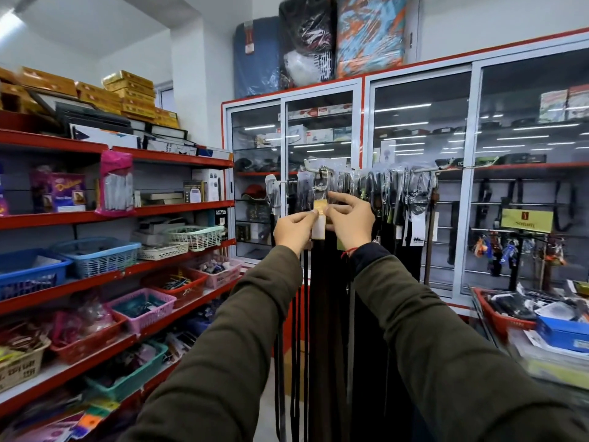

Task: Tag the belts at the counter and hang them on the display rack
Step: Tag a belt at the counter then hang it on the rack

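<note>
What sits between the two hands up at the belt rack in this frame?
In the head view, a white and yellow tag on a hanging belt lies between the left hand and right hand; both pinch it.

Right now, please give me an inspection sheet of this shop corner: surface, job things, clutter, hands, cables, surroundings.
Surface: no counter top is clearly seen; the work is at the display rack, a metal rail in front of the glass cabinet.
Job's things: many dark belts hang from the rail; a white and yellow tag is on the front one.
Clutter: plastic baskets of small goods on the red shelves; a red basket at lower right.
Hands: left hand and right hand both pinch the tag.
Cables: nothing seen.
Surroundings: gold boxes on top of the shelves, wrapped bundles above the cabinet.
</note>
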